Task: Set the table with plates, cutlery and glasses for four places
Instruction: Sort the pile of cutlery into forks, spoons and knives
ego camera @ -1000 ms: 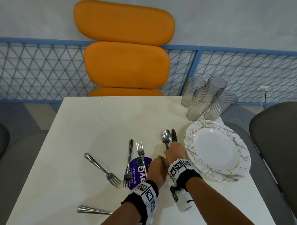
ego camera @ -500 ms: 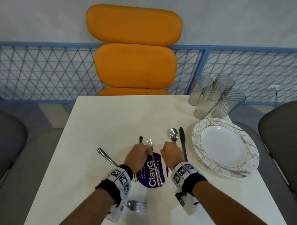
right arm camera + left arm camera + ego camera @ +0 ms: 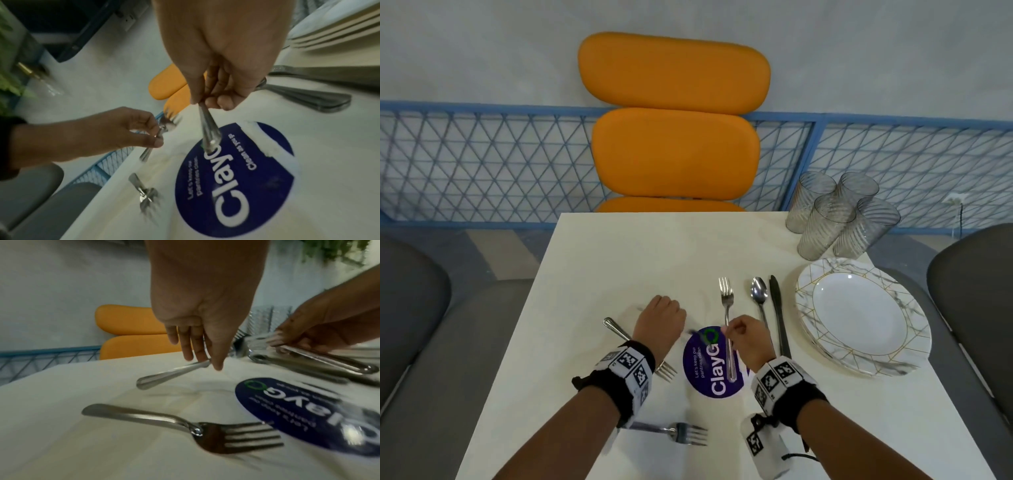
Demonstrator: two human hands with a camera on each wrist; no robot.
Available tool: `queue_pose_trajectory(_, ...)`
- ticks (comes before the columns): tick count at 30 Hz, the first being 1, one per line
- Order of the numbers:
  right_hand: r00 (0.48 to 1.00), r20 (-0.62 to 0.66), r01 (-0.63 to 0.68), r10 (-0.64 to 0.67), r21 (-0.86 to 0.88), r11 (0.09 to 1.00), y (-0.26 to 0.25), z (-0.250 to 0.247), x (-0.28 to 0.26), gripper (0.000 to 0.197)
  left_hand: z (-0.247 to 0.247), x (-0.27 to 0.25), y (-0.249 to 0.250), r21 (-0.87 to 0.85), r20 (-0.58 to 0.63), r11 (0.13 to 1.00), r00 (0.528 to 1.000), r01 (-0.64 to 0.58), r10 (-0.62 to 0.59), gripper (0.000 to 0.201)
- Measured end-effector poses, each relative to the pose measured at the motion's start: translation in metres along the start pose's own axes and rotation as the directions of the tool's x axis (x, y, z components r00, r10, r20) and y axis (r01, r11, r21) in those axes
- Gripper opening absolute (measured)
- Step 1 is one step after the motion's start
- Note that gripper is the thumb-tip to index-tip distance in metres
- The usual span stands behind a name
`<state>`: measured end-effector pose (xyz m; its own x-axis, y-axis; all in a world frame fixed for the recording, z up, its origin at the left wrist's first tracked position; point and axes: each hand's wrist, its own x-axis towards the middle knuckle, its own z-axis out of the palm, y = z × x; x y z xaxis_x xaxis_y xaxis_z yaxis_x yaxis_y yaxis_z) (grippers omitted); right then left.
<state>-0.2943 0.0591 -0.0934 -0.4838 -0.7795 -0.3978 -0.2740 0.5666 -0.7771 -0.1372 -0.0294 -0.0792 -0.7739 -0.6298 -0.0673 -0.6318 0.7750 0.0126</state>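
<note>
Cutlery is being sorted at lower centre: one loose fork (image 3: 681, 432) lies nearest on the counter (image 3: 619, 260). Above it, the left hand (image 3: 659, 320) pinches a fork handle (image 3: 172, 376), the right hand (image 3: 746, 337) another fork (image 3: 727, 308), presumably for separate places. Plates (image 3: 859, 315), then glasses (image 3: 835, 216), wait stacked and clustered at right.

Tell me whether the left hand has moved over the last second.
Yes, leftward. The left hand was at the right edge of the purple sticker; now it is off its left side.
</note>
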Motion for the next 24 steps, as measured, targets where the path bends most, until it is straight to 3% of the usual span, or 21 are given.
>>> queue_pose_trajectory(1, 1.0, -0.018, 0.009, -0.008, 0.084, 0.996, -0.003, 0.0, -0.001, 0.018, -0.005, -0.003, -0.004, -0.133, 0.028, 0.984, 0.993, 0.118, -0.116, 0.014)
queue_pose_trajectory(3, 1.0, -0.014, 0.027, -0.024, 0.241, 0.97, -0.01, 0.004, -0.005, 0.013, -0.012, -0.011, -0.009, -0.465, 0.113, 0.816, 0.937, 0.344, -0.33, 0.015)
queue_pose_trajectory(4, 0.999, 0.008, 0.031, -0.035, 0.301, 0.953, -0.016, 0.009, -0.008, 0.012, -0.013, -0.016, -0.009, -0.626, 0.162, 0.667, 0.904, 0.404, -0.396, 0.015)
queue_pose_trajectory(6, 0.996, 0.055, 0.05, -0.075, 0.36, 0.932, -0.028, 0.022, -0.017, 0.013, -0.016, -0.026, -0.003, -0.848, 0.214, 0.347, 0.859, 0.4, -0.466, 0.014)
queue_pose_trajectory(8, 0.988, 0.097, 0.069, -0.119, 0.412, 0.909, -0.041, 0.038, -0.026, 0.011, -0.017, -0.034, 0.003, -0.917, 0.248, 0.154, 0.828, 0.368, -0.503, 0.015)
queue_pose_trajectory(11, 0.976, 0.12, 0.105, -0.179, 0.462, 0.881, -0.056, 0.06, -0.036, 0.011, -0.009, -0.047, 0.004, -0.93, 0.273, 0.039, 0.758, 0.366, -0.593, 0.019)
queue_pose_trajectory(13, 0.972, 0.124, 0.122, -0.197, 0.448, 0.886, -0.061, 0.069, -0.038, 0.011, -0.007, -0.055, -0.001, -0.938, 0.324, -0.106, 0.722, 0.331, -0.611, 0.018)
queue_pose_trajectory(15, 0.968, 0.144, 0.134, -0.206, 0.395, 0.909, -0.062, 0.076, -0.039, 0.014, -0.008, -0.063, -0.006, -0.926, 0.377, -0.237, 0.718, 0.293, -0.586, 0.021)
queue_pose_trajectory(17, 0.96, 0.183, 0.153, -0.21, 0.285, 0.946, -0.062, 0.086, -0.04, 0.02, -0.01, -0.069, -0.012, -0.914, 0.402, -0.29, 0.72, 0.283, -0.565, 0.026)
queue_pose_trajectory(19, 0.95, 0.213, 0.198, -0.228, 0.152, 0.968, -0.064, 0.097, -0.042, 0.02, -0.005, -0.074, -0.02, -0.912, 0.41, -0.275, 0.712, 0.304, -0.57, 0.03)
queue_pose_trajectory(24, 0.907, 0.276, 0.353, -0.319, -0.085, 0.932, -0.072, 0.104, -0.044, 0.028, 0.006, -0.09, -0.041, -0.909, 0.417, -0.284, 0.682, 0.306, -0.601, 0.015)
